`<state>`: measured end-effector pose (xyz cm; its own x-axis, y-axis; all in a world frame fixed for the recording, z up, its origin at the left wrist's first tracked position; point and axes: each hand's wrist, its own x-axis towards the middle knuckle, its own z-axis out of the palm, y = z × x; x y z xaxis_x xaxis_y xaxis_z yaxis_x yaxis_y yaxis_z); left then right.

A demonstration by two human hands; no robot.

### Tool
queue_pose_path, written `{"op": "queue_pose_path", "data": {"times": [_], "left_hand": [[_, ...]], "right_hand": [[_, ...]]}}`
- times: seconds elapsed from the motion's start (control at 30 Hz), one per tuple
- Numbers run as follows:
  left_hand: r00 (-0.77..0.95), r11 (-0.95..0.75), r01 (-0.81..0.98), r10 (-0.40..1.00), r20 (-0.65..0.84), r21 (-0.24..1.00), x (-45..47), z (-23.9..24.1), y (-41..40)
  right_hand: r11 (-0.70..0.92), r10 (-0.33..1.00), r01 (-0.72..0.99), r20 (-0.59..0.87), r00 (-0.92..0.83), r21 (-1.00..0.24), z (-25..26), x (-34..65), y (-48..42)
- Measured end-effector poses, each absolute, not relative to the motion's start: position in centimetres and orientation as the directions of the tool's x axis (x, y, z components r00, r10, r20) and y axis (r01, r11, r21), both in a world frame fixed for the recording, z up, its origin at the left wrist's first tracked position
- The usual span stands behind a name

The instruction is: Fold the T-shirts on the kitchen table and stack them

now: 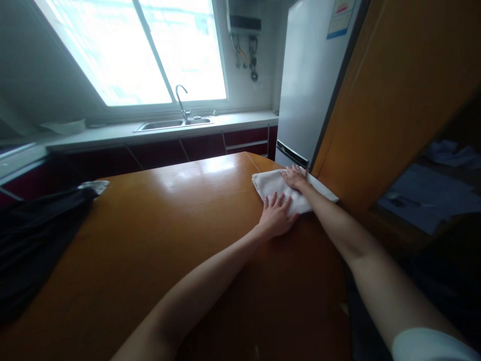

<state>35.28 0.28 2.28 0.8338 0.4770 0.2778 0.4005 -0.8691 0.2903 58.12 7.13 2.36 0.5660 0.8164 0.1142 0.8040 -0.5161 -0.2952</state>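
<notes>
A folded white cloth [269,183] lies flat near the far right corner of an orange-brown wooden table [158,235]. My left hand [276,214] rests palm down on the cloth's near edge, fingers stretched out and together. My right hand [295,177] lies flat on the cloth's far right part, fingers extended. Both arms reach forward across the tabletop.
A dark garment [33,235] is heaped on the table's left side. Beyond the table runs a counter with a sink and tap [181,103] under a bright window. A grey fridge [311,80] and an orange cabinet wall [394,95] stand at the right.
</notes>
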Motion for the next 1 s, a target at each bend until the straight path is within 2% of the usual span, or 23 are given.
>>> {"op": "queue_pose_path", "data": {"times": [0.13, 0.2, 0.3, 0.4, 0.5, 0.6, 0.67, 0.83, 1.0], "left_hand": [[0.85, -0.895, 0.393, 0.441, 0.287, 0.211, 34.8, 1.3, -0.6], [0.848, -0.895, 0.393, 0.441, 0.294, 0.21, 34.9, 1.3, -0.6], [0.845, -0.891, 0.385, 0.445, 0.296, 0.241, 34.6, 1.9, -0.6], [0.832, -0.881, 0.374, 0.457, 0.314, 0.289, 32.8, 2.7, -0.1], [0.795, -0.862, 0.403, 0.496, 0.348, 0.309, 28.6, 3.1, 1.3], [0.729, -0.802, 0.513, 0.595, 0.338, 0.306, 22.6, 2.7, 3.3], [0.673, -0.734, 0.616, 0.679, 0.293, 0.287, 18.1, 2.2, 4.3], [0.54, -0.561, 0.796, 0.828, 0.153, 0.227, 7.5, 1.8, 4.3], [0.416, -0.431, 0.876, 0.903, 0.111, 0.216, -0.1, 2.3, 2.6]], "right_hand": [[-0.471, 0.781, 0.83, 0.295, 0.55, -0.299, 2.8, 58.1, 5.9], [-0.457, 0.797, 0.842, 0.289, 0.531, -0.287, 2.6, 58.2, 5.1], [-0.449, 0.834, 0.847, 0.205, 0.512, -0.285, 2.6, 58.0, 4.2], [-0.417, 0.798, 0.848, 0.316, 0.514, -0.328, 3.6, 56.8, 3.7], [-0.303, 0.757, 0.878, 0.465, 0.458, -0.371, 5.1, 53.6, 3.2], [-0.144, 0.772, 0.91, 0.531, 0.35, -0.39, 5.9, 48.4, 2.5], [-0.054, 0.813, 0.909, 0.51, 0.281, -0.414, 5.7, 44.2, 2.1], [0.064, 0.936, 0.866, 0.331, 0.12, -0.496, 3.6, 33.1, 1.2], [0.142, 0.976, 0.867, 0.214, -0.042, -0.478, 1.6, 24.0, 0.4]]}}
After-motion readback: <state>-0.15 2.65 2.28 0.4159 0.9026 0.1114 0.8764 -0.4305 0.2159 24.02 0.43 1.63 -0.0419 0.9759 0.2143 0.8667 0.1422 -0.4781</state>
